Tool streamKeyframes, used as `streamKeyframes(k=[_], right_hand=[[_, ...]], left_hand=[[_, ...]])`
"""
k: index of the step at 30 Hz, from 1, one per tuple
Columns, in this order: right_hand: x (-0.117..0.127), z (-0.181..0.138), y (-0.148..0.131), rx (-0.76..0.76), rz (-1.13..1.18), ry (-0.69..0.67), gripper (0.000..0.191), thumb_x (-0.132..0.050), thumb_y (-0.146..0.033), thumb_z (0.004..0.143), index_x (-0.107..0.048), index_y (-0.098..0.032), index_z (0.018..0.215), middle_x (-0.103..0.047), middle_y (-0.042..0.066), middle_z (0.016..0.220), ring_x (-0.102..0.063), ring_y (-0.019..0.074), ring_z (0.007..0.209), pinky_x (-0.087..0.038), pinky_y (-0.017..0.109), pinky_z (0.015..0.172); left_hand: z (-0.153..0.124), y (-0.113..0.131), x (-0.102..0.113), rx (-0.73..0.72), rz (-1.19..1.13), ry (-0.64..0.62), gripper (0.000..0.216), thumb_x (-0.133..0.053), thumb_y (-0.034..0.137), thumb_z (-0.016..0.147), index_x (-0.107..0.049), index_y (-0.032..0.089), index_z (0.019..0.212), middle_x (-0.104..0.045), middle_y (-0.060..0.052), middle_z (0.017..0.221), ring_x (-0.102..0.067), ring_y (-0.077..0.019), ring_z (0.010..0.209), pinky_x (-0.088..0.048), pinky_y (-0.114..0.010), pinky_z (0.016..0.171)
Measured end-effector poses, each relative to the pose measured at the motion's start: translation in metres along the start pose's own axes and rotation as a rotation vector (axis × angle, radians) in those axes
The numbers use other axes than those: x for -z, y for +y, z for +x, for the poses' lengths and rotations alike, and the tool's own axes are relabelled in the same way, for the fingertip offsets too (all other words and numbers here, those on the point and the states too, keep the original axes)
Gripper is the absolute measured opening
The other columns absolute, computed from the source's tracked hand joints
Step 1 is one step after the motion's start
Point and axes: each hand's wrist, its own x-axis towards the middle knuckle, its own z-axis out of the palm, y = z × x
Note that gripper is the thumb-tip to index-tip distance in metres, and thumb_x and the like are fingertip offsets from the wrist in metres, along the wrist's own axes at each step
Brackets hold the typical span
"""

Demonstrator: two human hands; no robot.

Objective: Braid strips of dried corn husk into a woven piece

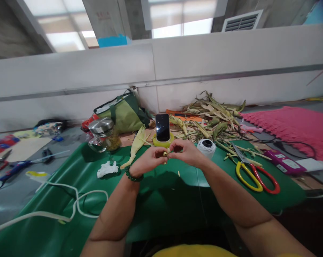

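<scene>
In front of the phone, my left hand [148,161] pinches a small pale-yellow piece that looks like corn husk [165,154]. Facing it, my right hand [187,152] has its fingertips closed on the same piece, and the fingers partly cover it. A green beaded bracelet circles my left wrist. Just beyond my hands, a dark phone [163,127] stands upright by a roll of yellow tape [169,140]. To the right of my right hand is a spool of white thread [206,148]. A pale husk bundle [137,144] lies beyond my left hand.
Red-and-yellow-handled scissors [254,175] lie right on the green mat [167,203]. Dry husks [212,114] pile up behind. A glass jar [105,135], a green bag [124,114] and crumpled white tissue [107,169] are left. A white cord [76,200] loops front left.
</scene>
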Motion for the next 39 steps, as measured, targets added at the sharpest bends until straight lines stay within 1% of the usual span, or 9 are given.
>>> streamKeyframes(k=[3, 9, 13, 16, 19, 22, 26, 32, 39], right_hand=[[0.0, -0.001, -0.004, -0.055, 0.06, -0.014, 0.012, -0.069, -0.023, 0.068, -0.059, -0.017, 0.067, -0.054, -0.004, 0.058, -0.045, 0.0075, 0.051, -0.036, 0.021, 0.048], [0.001, -0.001, -0.009, -0.076, 0.199, -0.012, 0.022, -0.072, -0.032, 0.07, -0.056, -0.018, 0.067, -0.047, -0.007, 0.05, -0.039, 0.0057, 0.045, -0.029, 0.019, 0.043], [0.006, 0.0, -0.011, -0.14, 0.406, -0.11, 0.028, -0.072, -0.041, 0.072, -0.058, -0.017, 0.071, -0.058, -0.004, 0.054, -0.049, 0.0076, 0.045, -0.04, 0.021, 0.045], [0.01, -0.001, -0.01, -0.095, 0.449, -0.128, 0.029, -0.077, -0.042, 0.069, -0.066, -0.016, 0.078, -0.067, 0.0, 0.066, -0.059, 0.0103, 0.053, -0.05, 0.024, 0.052], [0.011, -0.002, -0.007, 0.0, 0.388, -0.129, 0.03, -0.074, -0.043, 0.074, -0.072, -0.018, 0.088, -0.07, 0.002, 0.073, -0.063, 0.0124, 0.059, -0.054, 0.027, 0.059], [0.01, -0.002, -0.004, 0.146, 0.214, -0.088, 0.027, -0.063, -0.043, 0.085, -0.076, -0.02, 0.088, -0.067, 0.003, 0.072, -0.062, 0.0126, 0.062, -0.053, 0.028, 0.062], [0.006, -0.002, -0.003, 0.317, 0.049, -0.017, 0.023, -0.061, -0.04, 0.088, -0.076, -0.023, 0.092, -0.066, 0.006, 0.087, -0.063, 0.0152, 0.08, -0.052, 0.028, 0.068], [-0.003, -0.003, 0.0, 0.168, 0.075, 0.082, 0.024, -0.068, -0.043, 0.081, -0.071, -0.019, 0.079, -0.065, 0.003, 0.071, -0.057, 0.013, 0.06, -0.047, 0.026, 0.056], [-0.005, -0.001, -0.002, 0.225, 0.058, 0.078, 0.012, -0.065, -0.029, 0.081, -0.073, -0.021, 0.077, -0.065, 0.003, 0.069, -0.058, 0.0124, 0.062, -0.046, 0.025, 0.057]], left_hand=[[0.001, 0.001, 0.001, 0.015, -0.064, -0.034, 0.023, -0.071, 0.036, 0.071, -0.063, 0.014, 0.073, -0.059, 0.001, 0.064, -0.054, -0.0113, 0.062, -0.044, -0.024, 0.063], [0.006, -0.004, 0.0, -0.042, -0.081, 0.021, 0.036, -0.074, 0.049, 0.07, -0.064, 0.014, 0.072, -0.058, 0.001, 0.06, -0.051, -0.0104, 0.06, -0.042, -0.023, 0.061], [0.006, -0.005, 0.001, -0.062, -0.116, 0.073, 0.038, -0.076, 0.05, 0.067, -0.064, 0.014, 0.072, -0.059, 0.0, 0.062, -0.052, -0.0106, 0.06, -0.042, -0.024, 0.061], [0.005, -0.004, 0.003, -0.08, -0.145, 0.126, 0.037, -0.076, 0.049, 0.068, -0.063, 0.015, 0.071, -0.058, 0.001, 0.061, -0.051, -0.0104, 0.059, -0.043, -0.024, 0.061], [0.005, -0.005, 0.006, -0.076, -0.14, 0.15, 0.033, -0.075, 0.046, 0.069, -0.063, 0.015, 0.071, -0.057, 0.001, 0.059, -0.05, -0.01, 0.057, -0.042, -0.023, 0.059], [0.004, -0.005, 0.007, -0.065, -0.106, 0.167, 0.029, -0.074, 0.042, 0.069, -0.063, 0.015, 0.069, -0.057, 0.001, 0.058, -0.05, -0.01, 0.056, -0.041, -0.024, 0.058], [0.005, -0.006, 0.005, -0.053, -0.072, 0.184, 0.028, -0.075, 0.039, 0.067, -0.062, 0.015, 0.066, -0.056, 0.002, 0.056, -0.05, -0.0104, 0.056, -0.041, -0.023, 0.057], [0.007, -0.007, -0.001, 0.012, -0.069, 0.181, 0.026, -0.075, 0.036, 0.064, -0.061, 0.014, 0.063, -0.056, 0.002, 0.055, -0.048, -0.0091, 0.053, -0.04, -0.022, 0.054], [0.009, -0.009, -0.002, -0.001, -0.039, 0.197, 0.006, -0.062, 0.017, 0.062, -0.064, 0.013, 0.067, -0.059, 0.003, 0.058, -0.05, -0.0091, 0.055, -0.038, -0.02, 0.054]])
